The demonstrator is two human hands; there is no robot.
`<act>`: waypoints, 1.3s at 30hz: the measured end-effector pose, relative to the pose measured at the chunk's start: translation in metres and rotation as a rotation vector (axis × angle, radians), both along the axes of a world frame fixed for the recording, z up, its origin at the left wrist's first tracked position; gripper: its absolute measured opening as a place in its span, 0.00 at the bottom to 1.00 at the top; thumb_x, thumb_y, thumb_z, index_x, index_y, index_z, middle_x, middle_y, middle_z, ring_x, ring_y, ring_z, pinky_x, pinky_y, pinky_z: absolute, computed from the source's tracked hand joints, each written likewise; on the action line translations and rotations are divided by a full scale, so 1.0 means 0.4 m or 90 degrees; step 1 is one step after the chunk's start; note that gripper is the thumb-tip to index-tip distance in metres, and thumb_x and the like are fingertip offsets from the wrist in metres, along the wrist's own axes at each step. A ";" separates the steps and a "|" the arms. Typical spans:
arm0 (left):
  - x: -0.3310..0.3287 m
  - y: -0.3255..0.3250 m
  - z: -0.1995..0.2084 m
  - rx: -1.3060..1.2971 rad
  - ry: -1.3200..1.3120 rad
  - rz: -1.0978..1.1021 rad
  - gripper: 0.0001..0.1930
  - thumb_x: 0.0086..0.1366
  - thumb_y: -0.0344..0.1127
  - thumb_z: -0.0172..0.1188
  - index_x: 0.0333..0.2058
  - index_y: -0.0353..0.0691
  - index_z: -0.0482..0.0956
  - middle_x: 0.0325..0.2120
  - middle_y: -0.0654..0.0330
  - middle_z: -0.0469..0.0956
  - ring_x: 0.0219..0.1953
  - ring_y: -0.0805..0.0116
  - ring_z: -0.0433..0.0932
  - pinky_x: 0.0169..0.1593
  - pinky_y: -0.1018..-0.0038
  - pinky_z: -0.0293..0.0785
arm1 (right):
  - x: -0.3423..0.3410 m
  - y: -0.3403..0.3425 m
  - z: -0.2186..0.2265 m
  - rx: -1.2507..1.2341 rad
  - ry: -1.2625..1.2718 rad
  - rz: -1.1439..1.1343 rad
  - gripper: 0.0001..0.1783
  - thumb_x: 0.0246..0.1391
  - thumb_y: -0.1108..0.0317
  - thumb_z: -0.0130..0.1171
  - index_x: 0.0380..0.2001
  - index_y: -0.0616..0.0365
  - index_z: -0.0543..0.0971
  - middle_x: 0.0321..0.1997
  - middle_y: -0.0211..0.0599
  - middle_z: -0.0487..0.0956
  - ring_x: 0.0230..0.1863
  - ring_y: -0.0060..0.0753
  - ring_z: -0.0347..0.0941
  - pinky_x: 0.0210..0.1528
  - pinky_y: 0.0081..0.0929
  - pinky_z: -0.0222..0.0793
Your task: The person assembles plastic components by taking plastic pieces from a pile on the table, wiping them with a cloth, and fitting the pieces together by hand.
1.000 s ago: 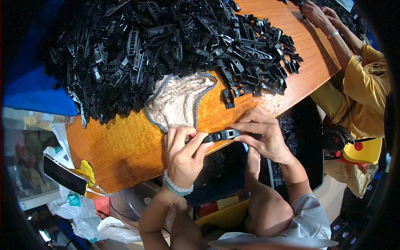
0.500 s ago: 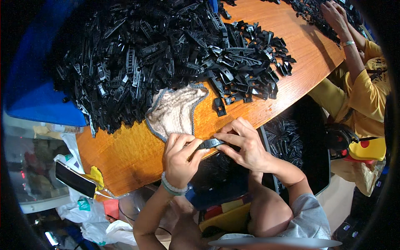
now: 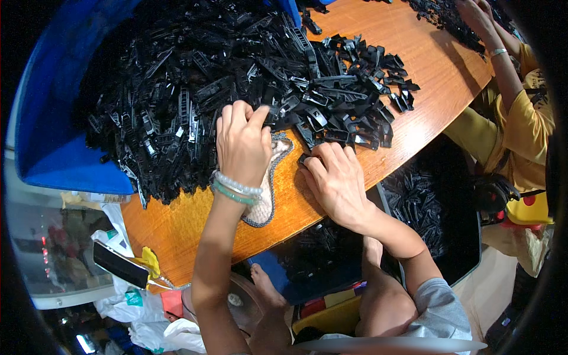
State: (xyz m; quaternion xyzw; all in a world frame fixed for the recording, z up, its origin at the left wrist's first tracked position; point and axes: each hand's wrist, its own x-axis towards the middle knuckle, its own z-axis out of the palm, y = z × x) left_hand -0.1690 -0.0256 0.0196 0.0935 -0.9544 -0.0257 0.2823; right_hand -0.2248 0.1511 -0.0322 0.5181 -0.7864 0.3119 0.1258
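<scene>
A big heap of black plastic parts [image 3: 236, 77] covers the wooden table [image 3: 177, 225]. My left hand [image 3: 241, 142] reaches forward over a knitted cloth [image 3: 267, 195] and its fingertips touch the near edge of the heap; I cannot tell if it grips a part. My right hand [image 3: 334, 180] lies palm down on the table beside the cloth, its fingertips on a small black part [image 3: 303, 158] at the heap's edge. Beaded bracelets ring my left wrist.
A blue sheet [image 3: 53, 148] lies under the heap's left side. A dark bin of black parts [image 3: 426, 207] stands below the table edge at right. Another person in yellow [image 3: 520, 118] works at the far right. A phone [image 3: 121, 264] sits at the table's near-left corner.
Both hands held a black part together just off the table edge; now they have moved forward to the heap, the left reaching over the cloth, the right flat on the table.
</scene>
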 end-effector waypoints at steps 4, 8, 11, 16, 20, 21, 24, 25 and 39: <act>0.000 0.009 0.008 -0.041 0.042 -0.053 0.15 0.46 0.24 0.66 0.36 0.40 0.79 0.32 0.57 0.71 0.35 0.58 0.70 0.42 0.65 0.67 | 0.012 0.031 0.006 -0.112 -0.125 0.088 0.15 0.47 0.73 0.64 0.40 0.60 0.73 0.37 0.42 0.70 0.36 0.43 0.71 0.37 0.37 0.68; 0.078 0.096 0.023 0.044 0.049 -0.147 0.15 0.46 0.24 0.66 0.36 0.38 0.78 0.34 0.57 0.74 0.37 0.56 0.71 0.43 0.63 0.67 | -0.004 0.075 0.007 -0.204 -0.299 0.112 0.19 0.50 0.78 0.60 0.47 0.62 0.73 0.43 0.46 0.73 0.33 0.46 0.75 0.35 0.35 0.75; 0.110 0.121 0.007 0.150 -0.072 -0.192 0.15 0.46 0.25 0.68 0.36 0.36 0.78 0.33 0.56 0.75 0.37 0.56 0.72 0.43 0.63 0.68 | -0.016 0.102 -0.002 -0.144 -0.204 0.016 0.17 0.47 0.74 0.63 0.43 0.61 0.75 0.43 0.43 0.74 0.39 0.45 0.72 0.42 0.37 0.69; 0.142 0.098 -0.035 0.228 -0.079 -0.168 0.19 0.43 0.25 0.72 0.38 0.35 0.81 0.32 0.55 0.75 0.37 0.56 0.72 0.42 0.65 0.69 | -0.012 0.116 0.018 -0.055 -0.137 -0.022 0.18 0.44 0.71 0.65 0.41 0.59 0.75 0.39 0.39 0.73 0.41 0.43 0.67 0.43 0.36 0.59; 0.138 0.104 -0.029 0.259 -0.076 -0.172 0.22 0.43 0.23 0.71 0.41 0.33 0.81 0.33 0.54 0.75 0.38 0.55 0.72 0.43 0.65 0.70 | -0.011 0.128 0.010 -0.055 -0.172 -0.025 0.17 0.45 0.71 0.65 0.40 0.60 0.75 0.38 0.39 0.73 0.40 0.43 0.68 0.42 0.37 0.60; 0.139 0.101 -0.031 0.260 -0.077 -0.171 0.22 0.43 0.23 0.71 0.41 0.33 0.81 0.33 0.54 0.75 0.38 0.55 0.72 0.43 0.65 0.70 | -0.010 0.127 0.009 -0.059 -0.180 -0.026 0.17 0.45 0.71 0.65 0.40 0.60 0.75 0.38 0.39 0.73 0.40 0.43 0.68 0.42 0.37 0.60; 0.145 0.093 -0.039 0.268 -0.079 -0.188 0.22 0.44 0.21 0.70 0.42 0.32 0.80 0.35 0.53 0.75 0.38 0.55 0.72 0.43 0.65 0.70 | -0.008 0.121 -0.004 -0.070 -0.182 -0.023 0.17 0.45 0.70 0.65 0.40 0.61 0.75 0.37 0.39 0.73 0.40 0.43 0.68 0.42 0.37 0.61; 0.147 0.090 -0.042 0.273 -0.082 -0.190 0.21 0.45 0.21 0.69 0.42 0.32 0.80 0.34 0.53 0.76 0.38 0.55 0.73 0.43 0.65 0.70 | -0.009 0.116 -0.008 -0.068 -0.184 -0.022 0.17 0.45 0.70 0.65 0.40 0.61 0.75 0.37 0.39 0.73 0.40 0.43 0.68 0.42 0.37 0.61; 0.185 0.170 -0.017 0.588 0.091 -0.113 0.17 0.51 0.18 0.63 0.40 0.33 0.71 0.35 0.57 0.74 0.38 0.67 0.75 0.41 0.72 0.72 | -0.002 0.131 0.010 -0.061 -0.143 -0.034 0.16 0.43 0.72 0.67 0.38 0.60 0.79 0.38 0.38 0.74 0.40 0.41 0.69 0.42 0.35 0.63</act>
